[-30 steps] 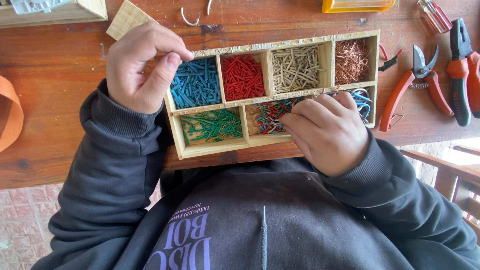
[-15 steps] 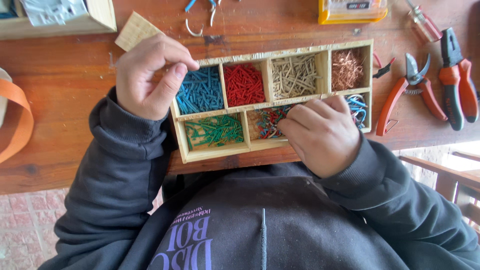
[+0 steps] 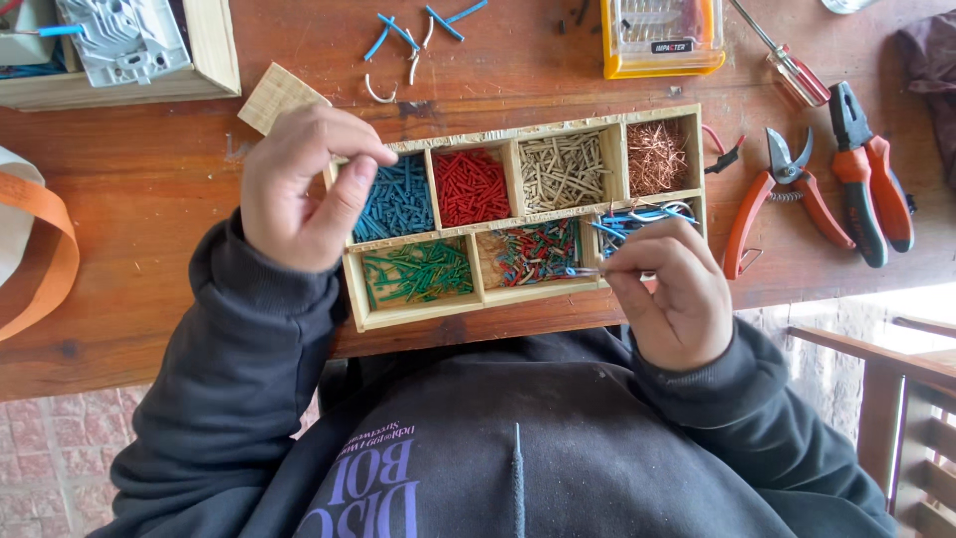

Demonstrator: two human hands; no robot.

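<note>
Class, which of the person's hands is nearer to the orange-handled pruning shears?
Right. The right hand, pinching a wire piece, is at the tray's right end beside the shears; the left hand is at the tray's far-left corner.

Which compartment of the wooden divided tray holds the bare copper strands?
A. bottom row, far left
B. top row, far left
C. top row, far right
C: the tangled bare copper strands fill the last top-row compartment of the wooden divided tray, beside the beige pieces.
</note>
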